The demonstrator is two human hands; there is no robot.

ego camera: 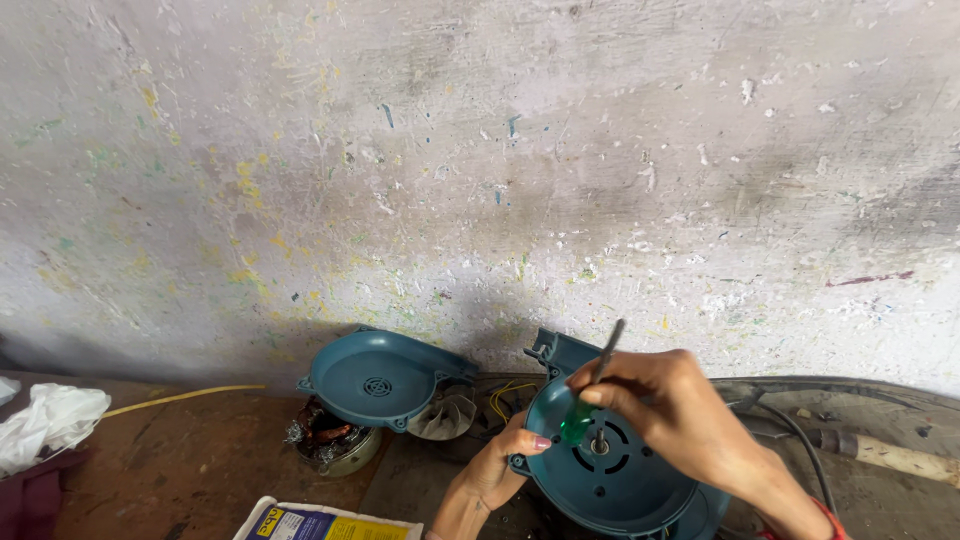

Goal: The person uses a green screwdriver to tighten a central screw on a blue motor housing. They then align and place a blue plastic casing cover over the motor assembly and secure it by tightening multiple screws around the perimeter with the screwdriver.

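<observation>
My right hand point(665, 405) holds a screwdriver point(590, 395) with a green see-through handle, its metal shaft pointing up toward the wall. Under it lies a teal round blower housing point(610, 485) with a slotted centre and a metal shaft end. My left hand point(500, 465) grips that housing's left rim with the thumb on top. A second teal housing half point(380, 378) leans against the wall to the left. Beside it sit a grey fan impeller point(447, 415) and a motor with copper windings point(330, 440).
A stained, paint-flecked wall point(480, 170) fills most of the view. A white rag point(50, 420) lies at the left, a yellow wire point(180, 398) runs along the worn table, a printed box point(320, 522) sits at the bottom edge, and black cables point(800, 435) and a wooden handle point(900, 458) lie right.
</observation>
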